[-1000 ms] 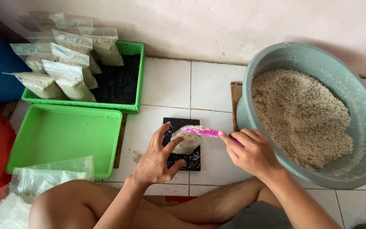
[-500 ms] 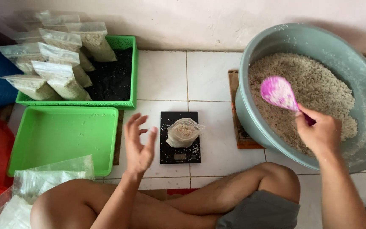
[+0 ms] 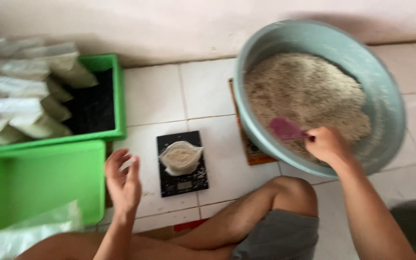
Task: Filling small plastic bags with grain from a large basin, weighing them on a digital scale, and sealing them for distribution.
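Green trays hold the floor's left edge: the far one is stacked with filled bags, the near one bare but for empty bags at its corner. Your left hand hovers slack beside the part-filled bag on the black scale, while your right hand grips the pink scoop in the grey basin, still heaped with rice, so much remains.

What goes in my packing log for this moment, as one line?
right hand: holds pink scoop in grain basin | left hand: open, empty, beside scale | on scale: part-filled bag
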